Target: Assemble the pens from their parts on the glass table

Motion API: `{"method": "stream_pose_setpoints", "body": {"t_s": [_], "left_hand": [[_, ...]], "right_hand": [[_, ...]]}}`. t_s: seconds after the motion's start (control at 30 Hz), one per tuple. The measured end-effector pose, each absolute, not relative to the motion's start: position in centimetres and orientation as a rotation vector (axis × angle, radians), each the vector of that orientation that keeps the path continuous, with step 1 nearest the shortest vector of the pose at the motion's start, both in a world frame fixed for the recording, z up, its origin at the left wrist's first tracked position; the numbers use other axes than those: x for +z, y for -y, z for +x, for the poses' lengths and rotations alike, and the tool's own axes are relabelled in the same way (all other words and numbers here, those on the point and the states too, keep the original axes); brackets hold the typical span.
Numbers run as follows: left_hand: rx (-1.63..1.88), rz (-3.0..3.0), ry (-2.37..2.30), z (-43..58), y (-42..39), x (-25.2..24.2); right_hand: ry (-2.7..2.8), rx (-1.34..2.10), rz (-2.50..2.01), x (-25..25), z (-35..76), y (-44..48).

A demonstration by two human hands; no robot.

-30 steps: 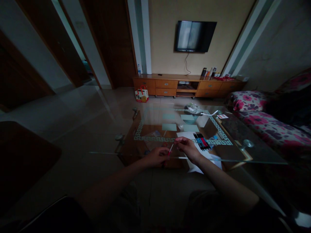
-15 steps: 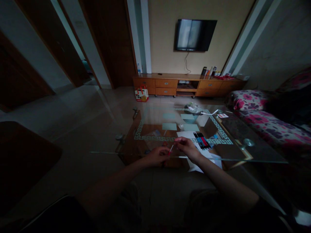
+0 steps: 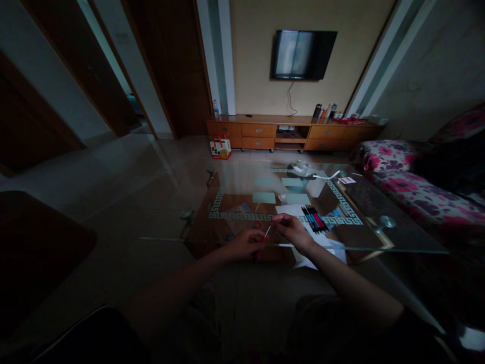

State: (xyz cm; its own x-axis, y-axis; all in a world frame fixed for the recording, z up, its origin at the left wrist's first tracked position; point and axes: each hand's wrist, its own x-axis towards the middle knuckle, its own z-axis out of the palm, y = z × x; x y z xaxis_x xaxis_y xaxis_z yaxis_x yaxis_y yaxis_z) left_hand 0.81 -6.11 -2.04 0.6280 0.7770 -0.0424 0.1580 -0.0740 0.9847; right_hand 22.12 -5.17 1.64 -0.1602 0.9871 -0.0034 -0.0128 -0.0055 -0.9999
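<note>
Both hands hold a thin pen over the near edge of a glass table.

The pen (image 3: 266, 233) is a slim white stick with a red tip at its lower end, tilted and small in the dim light. The left hand (image 3: 245, 244) has its fingers curled in, pinching the red lower end; the right hand (image 3: 293, 231) pinches the upper end between pressed fingertips. Just right of the right hand, a bundle of pens (image 3: 314, 220) lies on white paper (image 3: 291, 210) on the glass table (image 3: 379, 237).
</note>
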Motion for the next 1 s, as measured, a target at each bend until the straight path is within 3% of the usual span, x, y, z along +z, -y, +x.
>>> {"method": "stream_pose_setpoints", "body": {"t_s": [1.0], "left_hand": [[0.643,1.637,-0.799,0.88,6.22,-1.69]], "right_hand": [[1.474,1.427,-1.025,1.15,21.81,5.48]]}}
